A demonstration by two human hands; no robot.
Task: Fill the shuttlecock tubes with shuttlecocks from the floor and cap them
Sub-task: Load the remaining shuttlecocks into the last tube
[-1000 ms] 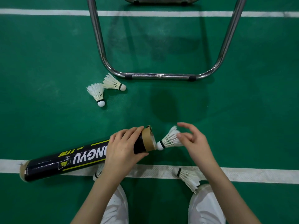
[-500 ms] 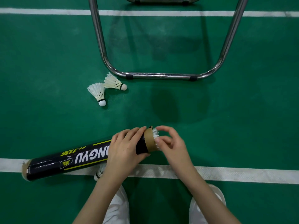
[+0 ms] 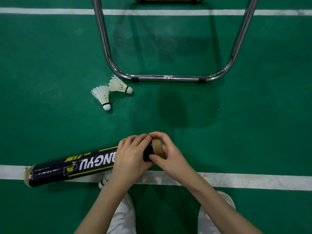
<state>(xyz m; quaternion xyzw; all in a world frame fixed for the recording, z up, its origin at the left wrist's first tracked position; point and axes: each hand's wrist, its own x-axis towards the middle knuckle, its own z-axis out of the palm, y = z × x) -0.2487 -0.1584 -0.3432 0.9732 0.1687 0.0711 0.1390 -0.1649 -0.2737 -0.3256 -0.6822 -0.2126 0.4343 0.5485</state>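
The green floor was a smooth, matte sheet crossed by white lines, the nearer one rough and scuffed. A shiny, bent metal chair frame stood on it at the far side, with small black pads under its bar. The long black cardboard tube, printed with white and yellow letters and wrapped with brown tape at both ends, lay slanted across the near line. The left hand gripped the tube close to its right end, fingers curled over the top. The right hand was cupped around the taped mouth of the tube just beside the left, thumb under the rim and fingers bent over the opening. Two white feather shuttlecocks lay touching on the floor, well apart from the hands, round cork tips pointing near and right. Another shuttlecock peeked out under the tube, mostly hidden by the left wrist.
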